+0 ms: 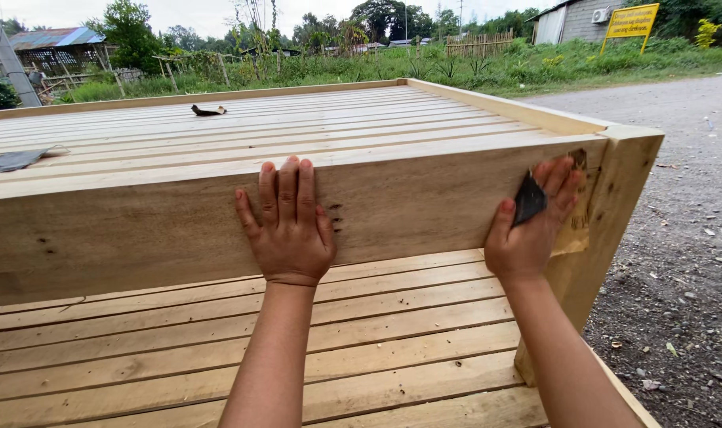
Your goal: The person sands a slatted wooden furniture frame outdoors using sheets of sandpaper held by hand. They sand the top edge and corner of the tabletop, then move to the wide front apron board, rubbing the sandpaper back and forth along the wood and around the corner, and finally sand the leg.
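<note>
A large bare-wood slatted frame stands in front of me, with a wide side board [139, 230] facing me. My left hand [287, 226] lies flat on that board, fingers together and pointing up to its top edge. My right hand [531, 226] presses a folded sheet of sandpaper [529, 200], dark on one face and tan on the other, against the board's right end beside the corner post [614, 198].
A lower slatted deck [218, 357] runs beneath my arms. On the upper slats [297, 119] lie a grey rag [12, 160] at the left and a small dark scrap [208, 111] farther back. Gravel ground [678, 261] lies to the right, a yellow sign [632, 21] beyond.
</note>
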